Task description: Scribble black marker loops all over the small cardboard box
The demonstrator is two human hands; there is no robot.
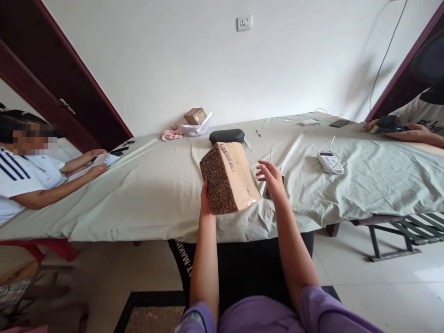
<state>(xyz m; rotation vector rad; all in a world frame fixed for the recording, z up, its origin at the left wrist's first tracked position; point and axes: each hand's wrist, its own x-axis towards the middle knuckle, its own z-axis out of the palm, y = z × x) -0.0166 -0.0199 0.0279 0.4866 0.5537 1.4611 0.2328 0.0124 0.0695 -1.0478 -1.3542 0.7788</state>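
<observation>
A cardboard box [239, 173] is held tilted above the cloth-covered table, one side dark and patterned, another plain brown with tape across it. Gripping its lower left is my left hand [206, 199], its fingers mostly hidden by the box. My right hand [270, 178] is just right of the box, apart from it, with fingers spread and nothing in them. Under that hand a dark phone [268, 190] lies partly covered on the cloth. Behind the box sits a black oval case [226, 136].
A small box [195, 115] rests on a plastic container [196, 129] beside a pink cloth [172, 133]. To the right lies a white device [330, 162] with a cable. A person [31, 171] holds paper at the left; another person's hands [404, 132] hold a dark object at the right.
</observation>
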